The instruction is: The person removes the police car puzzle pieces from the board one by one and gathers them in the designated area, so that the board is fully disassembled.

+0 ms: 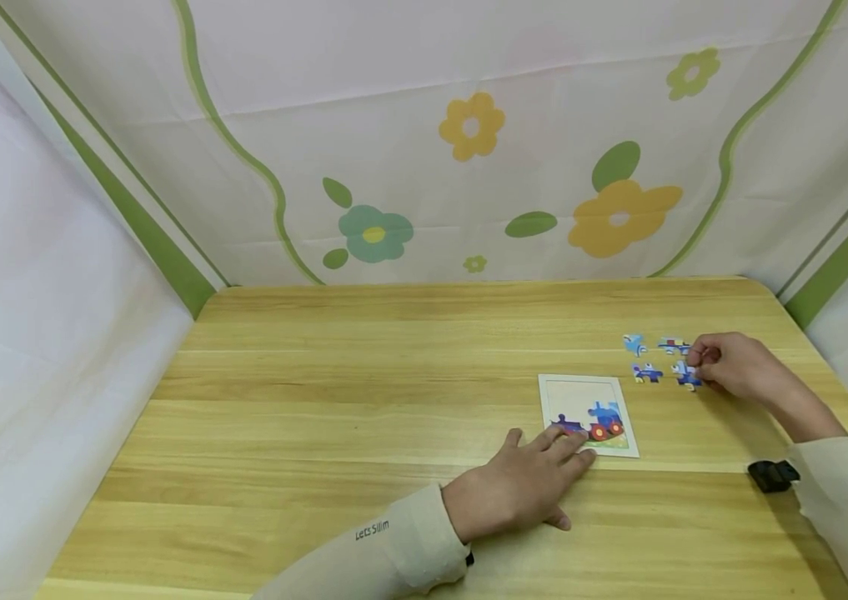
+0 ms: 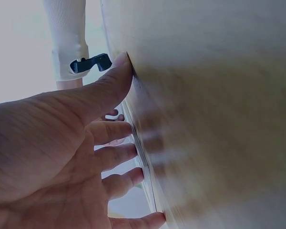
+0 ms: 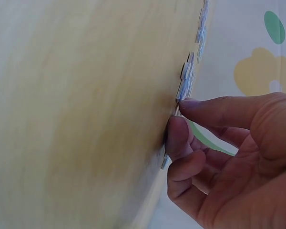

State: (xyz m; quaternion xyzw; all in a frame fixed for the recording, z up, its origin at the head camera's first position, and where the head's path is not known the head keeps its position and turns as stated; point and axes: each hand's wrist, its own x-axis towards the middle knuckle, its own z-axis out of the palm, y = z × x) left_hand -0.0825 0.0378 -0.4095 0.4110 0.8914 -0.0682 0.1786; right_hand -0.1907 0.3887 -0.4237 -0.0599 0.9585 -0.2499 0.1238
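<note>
My left hand lies over the lower left part of a white-bordered puzzle board. Its fingertips rest on the lower edge, the fingers spread and nearly straight. Inside the board, joined pieces show a blue train part with red wheels along the bottom; the upper area is plain. To the right, my right hand pinches the right edge of a blue puzzle piece at the table surface. In the right wrist view, its thumb and bent index finger meet at that edge, partly hiding it.
Three more loose pieces lie beside it: a light blue one, one with a coloured train car, and a blue one. The wooden table meets a flowered cloth wall at the back.
</note>
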